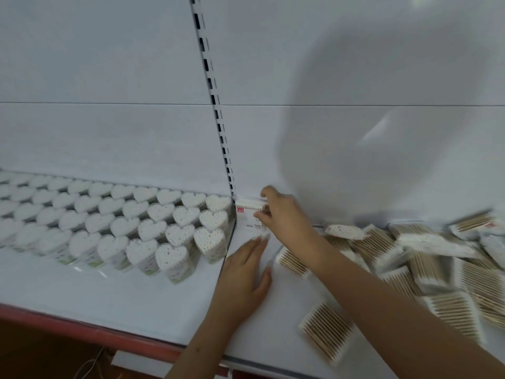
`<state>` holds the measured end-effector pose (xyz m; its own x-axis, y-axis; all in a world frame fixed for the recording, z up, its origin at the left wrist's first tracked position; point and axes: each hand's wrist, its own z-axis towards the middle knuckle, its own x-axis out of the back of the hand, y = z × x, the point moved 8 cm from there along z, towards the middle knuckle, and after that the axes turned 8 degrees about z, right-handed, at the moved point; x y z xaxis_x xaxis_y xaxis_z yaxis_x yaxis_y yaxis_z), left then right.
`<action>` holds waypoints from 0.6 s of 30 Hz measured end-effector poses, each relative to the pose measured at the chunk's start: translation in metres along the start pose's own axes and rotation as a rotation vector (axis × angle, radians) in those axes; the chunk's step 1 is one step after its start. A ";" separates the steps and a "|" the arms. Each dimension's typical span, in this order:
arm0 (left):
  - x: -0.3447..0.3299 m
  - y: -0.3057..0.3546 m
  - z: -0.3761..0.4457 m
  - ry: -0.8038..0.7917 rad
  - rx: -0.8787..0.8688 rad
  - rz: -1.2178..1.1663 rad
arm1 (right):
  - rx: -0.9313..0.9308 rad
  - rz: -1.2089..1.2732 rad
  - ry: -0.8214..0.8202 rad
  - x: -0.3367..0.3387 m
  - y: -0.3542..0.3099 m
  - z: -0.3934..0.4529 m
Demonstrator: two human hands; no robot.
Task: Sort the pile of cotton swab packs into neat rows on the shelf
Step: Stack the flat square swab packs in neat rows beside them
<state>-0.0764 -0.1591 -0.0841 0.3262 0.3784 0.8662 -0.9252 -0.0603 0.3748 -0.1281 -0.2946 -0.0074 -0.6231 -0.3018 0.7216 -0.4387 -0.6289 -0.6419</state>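
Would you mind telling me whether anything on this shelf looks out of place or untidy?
Yes: the swab packs on the right lie in a loose heap, tilted and overlapping, unlike the heart-shaped tubs standing in even rows on the left. The right hand holds one pack upright at the back corner.

white shelf (136, 299), heart-shaped tubs (153, 222), swab packs (426, 258)

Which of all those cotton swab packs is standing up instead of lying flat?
The pack in the right hand, upright in the back corner beside the heart-shaped tubs. The other packs lie in a loose pile to the right.
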 end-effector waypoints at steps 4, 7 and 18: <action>-0.002 -0.001 0.001 -0.004 -0.010 0.015 | -0.064 -0.079 -0.045 0.043 0.026 -0.028; -0.003 -0.003 0.003 -0.003 0.000 0.006 | -0.233 -0.197 -0.139 0.077 0.074 -0.060; 0.025 0.001 -0.006 0.048 0.245 -0.539 | -0.092 0.006 -0.030 0.116 0.034 -0.066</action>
<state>-0.0700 -0.1443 -0.0638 0.7235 0.4557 0.5186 -0.5574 -0.0575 0.8282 -0.2581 -0.3036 0.0373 -0.6067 -0.3272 0.7245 -0.4937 -0.5593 -0.6660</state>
